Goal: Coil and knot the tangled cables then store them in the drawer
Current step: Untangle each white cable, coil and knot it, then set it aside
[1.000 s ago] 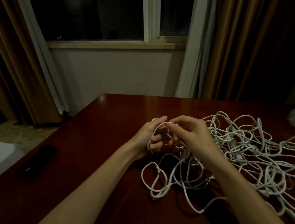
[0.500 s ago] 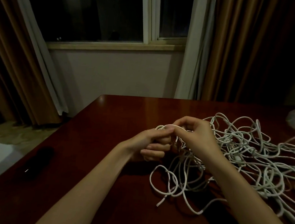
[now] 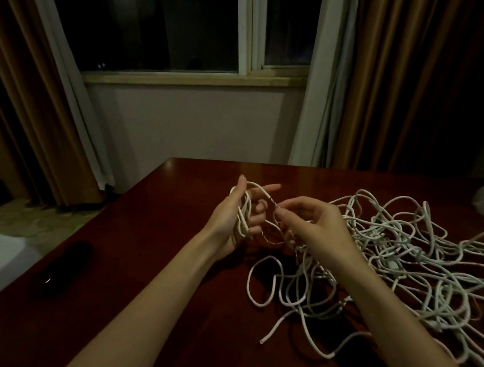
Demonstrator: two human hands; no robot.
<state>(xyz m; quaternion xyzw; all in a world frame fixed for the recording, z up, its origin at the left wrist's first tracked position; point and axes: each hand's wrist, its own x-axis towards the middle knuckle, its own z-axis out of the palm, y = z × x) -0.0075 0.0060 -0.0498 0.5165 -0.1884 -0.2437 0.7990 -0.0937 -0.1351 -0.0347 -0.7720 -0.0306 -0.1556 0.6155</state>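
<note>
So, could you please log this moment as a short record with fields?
setting: dark wooden table below a window
left hand: palm up, white cable loops wound around it
right hand: pinches the strand leading to those loops
tangle: loose white cables spread on the table, right side
dark object: lies near the left edge
drawer: not in view

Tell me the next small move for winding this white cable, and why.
Probably bring the right hand over the left hand to lay one more loop. The left hand already carries a few turns of thin white cable, the right pinches the strand leading to them, and much slack lies tangled on the dark red wooden table.
</note>
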